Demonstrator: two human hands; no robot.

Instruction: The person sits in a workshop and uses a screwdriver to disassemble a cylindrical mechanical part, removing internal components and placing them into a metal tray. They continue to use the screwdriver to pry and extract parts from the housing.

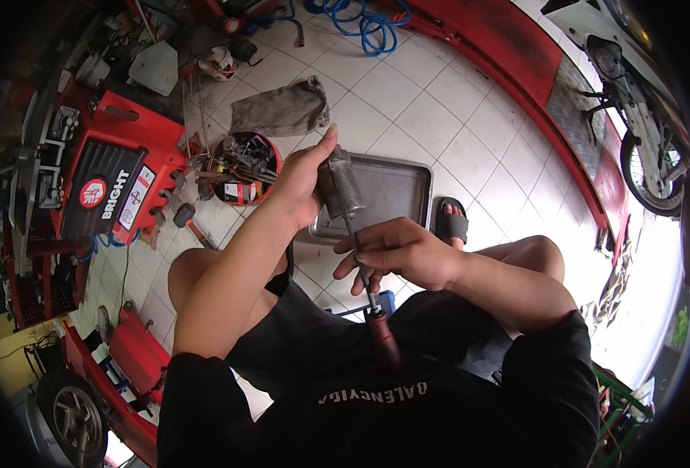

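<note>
One left hand (304, 181) gripping a metal cylinder (346, 187), right hand (399, 253) apparently pinching a slim red-handled tool (381, 334)

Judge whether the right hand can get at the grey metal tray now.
Probably, yes: the grey metal tray lies with its right side uncovered beyond the right hand, though that hand holds the red-handled screwdriver.

A dull grey metal cylinder (345, 191) and a long, thin tool with grey steel shaft and dark red handle (381, 334) show above a grey rectangular metal tray (428, 187) and a floor (392, 97) of off-white tiles gridded in darker lines. Darker blotches mottle a grey-brown cloth (271, 111). A boxy red machine (151, 129) has a black ribbed panel; coiled blue hose (374, 40) brightens the floor's far edge. Pale lettering marks a black short-sleeved shirt (454, 425).
</note>
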